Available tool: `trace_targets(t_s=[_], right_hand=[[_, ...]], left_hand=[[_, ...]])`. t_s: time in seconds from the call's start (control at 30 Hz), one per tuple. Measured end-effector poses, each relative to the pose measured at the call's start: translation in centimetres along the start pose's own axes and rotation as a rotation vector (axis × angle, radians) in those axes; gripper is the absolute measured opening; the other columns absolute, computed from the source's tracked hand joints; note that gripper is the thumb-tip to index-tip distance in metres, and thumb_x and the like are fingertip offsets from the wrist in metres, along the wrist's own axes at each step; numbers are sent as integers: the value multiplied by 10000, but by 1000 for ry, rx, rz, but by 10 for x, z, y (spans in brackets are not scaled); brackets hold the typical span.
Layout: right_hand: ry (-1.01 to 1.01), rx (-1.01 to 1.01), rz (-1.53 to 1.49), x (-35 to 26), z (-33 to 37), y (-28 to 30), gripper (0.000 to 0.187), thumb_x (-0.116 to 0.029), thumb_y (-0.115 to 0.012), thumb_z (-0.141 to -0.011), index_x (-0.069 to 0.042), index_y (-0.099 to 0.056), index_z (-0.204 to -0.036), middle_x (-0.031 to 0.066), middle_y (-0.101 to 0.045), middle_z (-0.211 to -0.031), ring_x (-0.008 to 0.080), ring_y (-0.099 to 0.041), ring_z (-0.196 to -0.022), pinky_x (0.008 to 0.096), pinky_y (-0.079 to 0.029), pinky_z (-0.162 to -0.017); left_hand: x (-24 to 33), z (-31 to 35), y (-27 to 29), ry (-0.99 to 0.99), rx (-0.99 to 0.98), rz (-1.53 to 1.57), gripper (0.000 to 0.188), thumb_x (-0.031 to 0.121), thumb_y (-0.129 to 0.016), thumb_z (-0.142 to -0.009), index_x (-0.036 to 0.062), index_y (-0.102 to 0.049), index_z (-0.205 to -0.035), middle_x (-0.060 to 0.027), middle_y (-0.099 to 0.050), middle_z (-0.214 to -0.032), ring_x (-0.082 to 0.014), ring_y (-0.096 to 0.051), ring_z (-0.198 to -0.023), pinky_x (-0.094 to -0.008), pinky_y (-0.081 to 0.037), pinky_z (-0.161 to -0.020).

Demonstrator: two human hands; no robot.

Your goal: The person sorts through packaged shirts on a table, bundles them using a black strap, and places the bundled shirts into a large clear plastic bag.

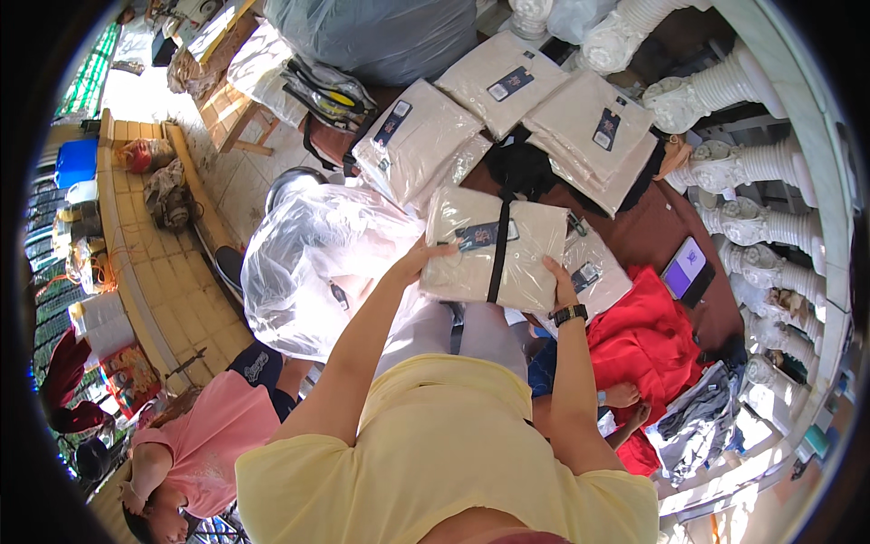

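Between my two hands is a bundle of folded beige garments (535, 256) in clear plastic, with a dark label and a black strap (499, 249) across its middle. My left hand (419, 260) is closed on its left edge, the fingers lying over the top. At the lower right corner my right hand (563, 285) grips it, a dark watch (569, 314) on that wrist. Another wrapped beige pack (600, 272) lies partly hidden beside it. Farther off are stacks of similar packs at the left (412, 150), back (494, 77) and right (589, 122).
A big clear plastic bag (313, 263) stands to the left. On the right are red cloth (639, 331), a phone (686, 270) on the brown surface (634, 238), and white balusters (725, 168). A person in pink (217, 417) sits lower left; another person's hands (623, 395) touch the red cloth.
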State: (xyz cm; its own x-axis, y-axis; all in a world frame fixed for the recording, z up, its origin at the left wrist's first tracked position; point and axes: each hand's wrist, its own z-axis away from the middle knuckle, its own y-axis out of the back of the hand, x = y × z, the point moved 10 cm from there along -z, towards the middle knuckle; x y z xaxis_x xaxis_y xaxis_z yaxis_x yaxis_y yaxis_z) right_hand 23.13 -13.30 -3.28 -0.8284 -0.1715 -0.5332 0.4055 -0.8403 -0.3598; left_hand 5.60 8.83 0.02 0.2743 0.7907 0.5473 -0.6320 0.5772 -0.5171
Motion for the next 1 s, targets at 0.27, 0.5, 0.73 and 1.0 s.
trace_targets(t_s=[0.27, 0.5, 0.73, 1.0], right_hand=[[-89, -227, 59, 2, 26, -20, 694, -276, -705, -793, -8, -376, -1342, 132, -546, -1226, 227, -549, -1099, 348, -458, -925], [5, -184, 44, -10, 42, -34, 638, -194, -701, -797, -20, -385, -1323, 131, -549, -1214, 229, -567, -1077, 354, -490, -891], [-10, -136, -73, -6, 55, -37, 630, -188, -698, -791, -18, -390, -1314, 126, -556, -1199, 220, -586, -1048, 357, -517, -858], [-40, -145, -186, 27, 67, -20, 807, -375, -707, -793, -44, -283, -1394, 127, -492, -1282, 236, -524, -1141, 385, -460, -939]], left_hand=[[-21, 38, 11, 28, -6, 52, 728, 124, -737, -757, 31, -342, -1361, -126, -525, -1259, -250, -543, -1128, -365, -466, -937], [6, 39, 1, 23, 54, -24, 614, 128, -716, -775, 16, -414, -1298, -105, -592, -1139, -199, -598, -995, -337, -513, -834], [15, 38, -7, 15, 46, -134, 558, 125, -723, -753, 4, -480, -1240, -104, -603, -1096, -199, -608, -954, -327, -511, -802], [9, 38, -5, 74, 40, -237, 572, 126, -717, -756, -3, -472, -1256, -107, -594, -1128, -204, -589, -1007, -326, -486, -854]])
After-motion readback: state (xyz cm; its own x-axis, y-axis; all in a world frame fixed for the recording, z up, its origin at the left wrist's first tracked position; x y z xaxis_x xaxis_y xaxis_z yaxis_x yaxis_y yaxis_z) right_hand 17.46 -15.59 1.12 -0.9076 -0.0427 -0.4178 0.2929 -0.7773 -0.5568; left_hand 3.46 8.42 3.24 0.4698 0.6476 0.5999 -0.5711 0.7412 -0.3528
